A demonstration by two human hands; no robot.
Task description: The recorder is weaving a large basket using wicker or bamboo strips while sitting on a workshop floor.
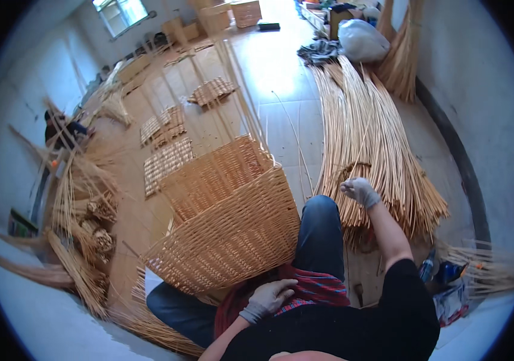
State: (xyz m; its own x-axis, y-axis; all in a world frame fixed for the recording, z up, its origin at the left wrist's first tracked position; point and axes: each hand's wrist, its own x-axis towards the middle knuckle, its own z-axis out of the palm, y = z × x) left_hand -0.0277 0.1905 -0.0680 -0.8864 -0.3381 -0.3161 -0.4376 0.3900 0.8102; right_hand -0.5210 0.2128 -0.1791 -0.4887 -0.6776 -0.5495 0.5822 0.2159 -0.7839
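Observation:
A woven wicker basket [227, 231], rectangular and tan, rests tilted across my lap, with long upright stakes rising from its far side. My left hand [269, 298], in a pale glove, lies on the red checked cloth [323, 290] over my lap, fingers stretched out and apart from the basket. Out to the right, my gloved right hand [360, 191] is over the near part of a large bundle of wicker rods [368, 132]. Its fingers are curled closed; whatever is between them is too small to make out. Close by, a dark tie [353, 171] lies across the rods.
Flat woven panels [168, 163] lie on the floor beyond the basket. Loose rods and tied bundles [76, 265] line the left wall. A white plastic sack [362, 41] sits at the far end of the rods. At the far left, another person [67, 129] sits low.

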